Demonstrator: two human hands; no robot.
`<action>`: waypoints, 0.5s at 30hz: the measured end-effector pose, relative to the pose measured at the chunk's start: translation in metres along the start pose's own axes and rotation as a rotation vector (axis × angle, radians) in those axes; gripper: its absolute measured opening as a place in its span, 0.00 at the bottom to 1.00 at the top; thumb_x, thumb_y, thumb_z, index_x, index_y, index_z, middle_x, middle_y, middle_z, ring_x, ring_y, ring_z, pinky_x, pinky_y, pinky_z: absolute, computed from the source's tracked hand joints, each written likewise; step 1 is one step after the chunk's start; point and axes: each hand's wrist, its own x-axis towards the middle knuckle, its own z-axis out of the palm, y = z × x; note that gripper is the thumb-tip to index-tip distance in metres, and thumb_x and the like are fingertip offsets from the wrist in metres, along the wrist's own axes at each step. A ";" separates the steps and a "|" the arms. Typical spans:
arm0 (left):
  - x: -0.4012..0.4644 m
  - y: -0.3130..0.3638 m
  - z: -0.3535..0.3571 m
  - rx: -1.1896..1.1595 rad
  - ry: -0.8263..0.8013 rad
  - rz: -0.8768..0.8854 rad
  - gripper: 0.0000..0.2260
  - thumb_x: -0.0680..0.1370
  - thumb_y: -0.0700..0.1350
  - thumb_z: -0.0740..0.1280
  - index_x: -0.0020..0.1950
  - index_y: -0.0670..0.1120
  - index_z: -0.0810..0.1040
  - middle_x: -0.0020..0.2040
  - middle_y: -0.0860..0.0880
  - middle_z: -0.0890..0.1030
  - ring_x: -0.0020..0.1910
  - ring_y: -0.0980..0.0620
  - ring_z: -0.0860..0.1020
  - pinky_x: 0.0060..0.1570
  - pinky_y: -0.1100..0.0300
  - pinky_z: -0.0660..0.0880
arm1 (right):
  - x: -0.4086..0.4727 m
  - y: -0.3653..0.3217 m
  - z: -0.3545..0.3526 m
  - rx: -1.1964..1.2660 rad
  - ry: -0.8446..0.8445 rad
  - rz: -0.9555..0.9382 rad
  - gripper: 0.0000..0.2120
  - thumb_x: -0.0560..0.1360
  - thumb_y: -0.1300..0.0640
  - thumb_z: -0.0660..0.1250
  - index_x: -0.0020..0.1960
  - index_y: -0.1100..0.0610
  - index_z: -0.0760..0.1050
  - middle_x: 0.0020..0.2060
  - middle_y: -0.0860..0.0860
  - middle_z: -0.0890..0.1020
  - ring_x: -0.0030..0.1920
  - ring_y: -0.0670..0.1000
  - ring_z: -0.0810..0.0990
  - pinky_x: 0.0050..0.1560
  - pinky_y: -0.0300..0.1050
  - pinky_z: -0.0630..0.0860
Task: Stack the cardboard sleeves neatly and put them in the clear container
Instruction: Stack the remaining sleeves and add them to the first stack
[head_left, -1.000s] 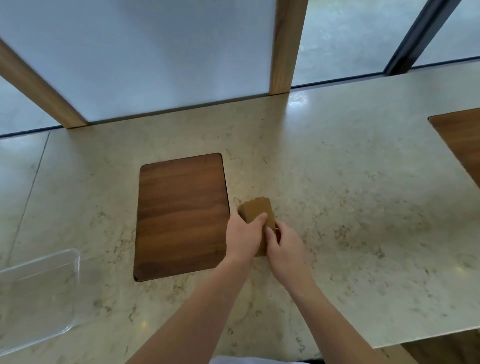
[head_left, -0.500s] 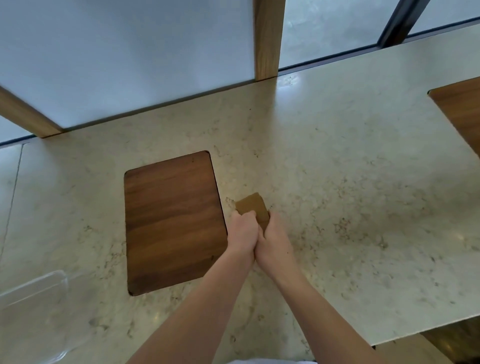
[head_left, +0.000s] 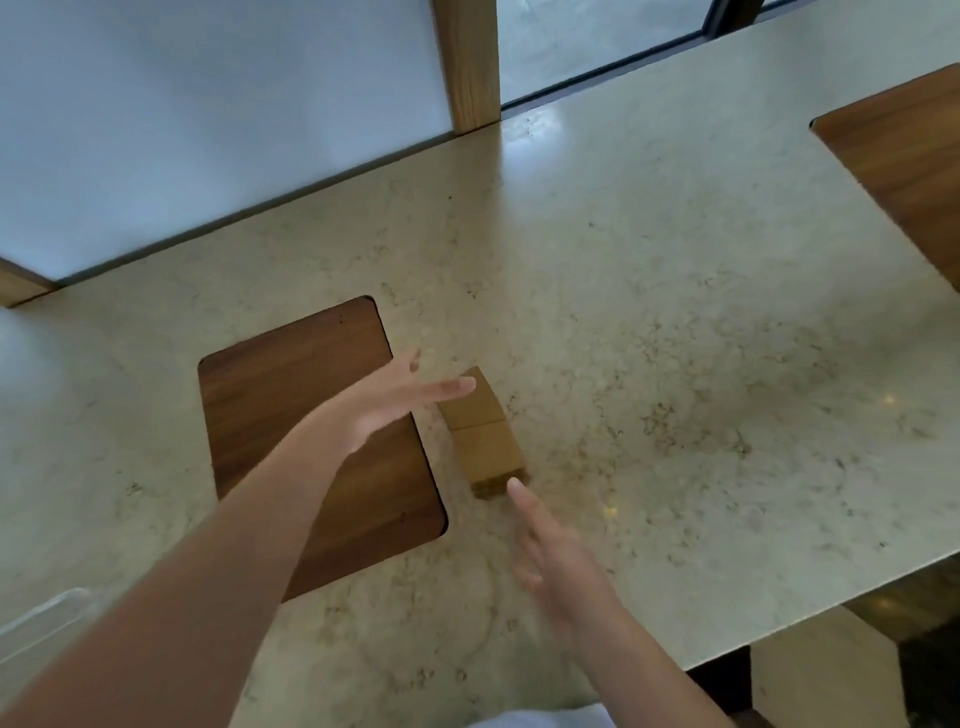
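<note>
Head view: cardboard sleeves (head_left: 483, 436) lie stacked mid-frame on the worktop (head_left: 675, 312). Left hand (head_left: 395, 400) and right hand (head_left: 556, 540), fingers spread, hold nothing. A careless grab could skew the stack.

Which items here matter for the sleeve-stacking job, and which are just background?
Job:
- stack of cardboard sleeves, lying on the counter, in neither hand
- clear container, only a corner in view at lower left
- left hand, open
- right hand, open

Background:
- stone counter
- wooden inlay panel
- second wooden panel
- wooden post
</note>
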 end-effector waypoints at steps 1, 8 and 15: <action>0.008 0.002 -0.005 0.050 -0.093 -0.020 0.68 0.54 0.76 0.77 0.85 0.52 0.50 0.84 0.49 0.59 0.81 0.46 0.60 0.79 0.45 0.58 | 0.003 0.003 0.007 0.029 -0.045 0.047 0.69 0.49 0.25 0.80 0.80 0.56 0.60 0.74 0.55 0.72 0.74 0.58 0.70 0.72 0.61 0.69; 0.048 0.028 -0.004 0.249 -0.423 -0.114 0.56 0.65 0.58 0.83 0.84 0.46 0.55 0.83 0.47 0.60 0.81 0.45 0.61 0.74 0.55 0.63 | 0.029 -0.007 0.044 0.206 0.013 -0.037 0.53 0.49 0.32 0.84 0.67 0.54 0.73 0.56 0.45 0.84 0.56 0.45 0.80 0.66 0.52 0.75; 0.059 0.034 0.005 0.358 -0.425 -0.108 0.27 0.75 0.40 0.78 0.72 0.39 0.75 0.71 0.38 0.78 0.72 0.39 0.75 0.74 0.43 0.69 | 0.042 -0.006 0.044 0.224 0.098 -0.044 0.51 0.47 0.36 0.84 0.64 0.55 0.73 0.56 0.47 0.84 0.57 0.48 0.82 0.66 0.53 0.76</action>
